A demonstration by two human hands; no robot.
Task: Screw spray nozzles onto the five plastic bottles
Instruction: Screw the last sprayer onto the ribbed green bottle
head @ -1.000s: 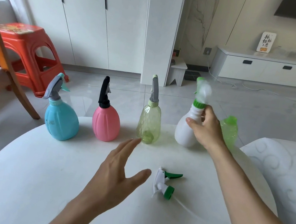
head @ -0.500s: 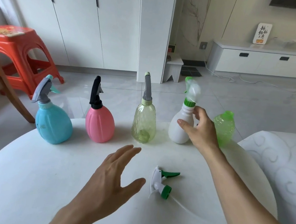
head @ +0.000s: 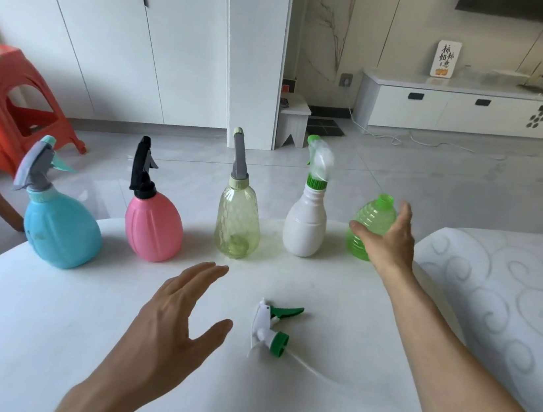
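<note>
We looked down on a round white table holding five plastic bottles in a row. From our left stood the blue bottle, the pink bottle, the pale yellow-green bottle and the white bottle, each already wearing a spray nozzle. The fifth, the green bottle, stood at the far right with its neck bare, close to the table's back edge.

Our right hand reached for that green bottle with fingers spread wide. The thumb lay at the bottle's left flank and the fingers rose behind its right shoulder, but we could not tell whether they were touching it; the hand had not closed on it. Our left hand hovered open and empty above the table, palm down, holding nothing.

The last spray nozzle lay on its side on the table, just to the right of the left hand, well short of the green bottle, its thin dip tube trailing toward us.

We judged the risks this way: the light, empty green bottle could tip or slide off the nearby edge if the reaching fingers knocked it, or bump the white bottle beside it. The trailing tube might snag or miss the narrow neck when lifted.
</note>
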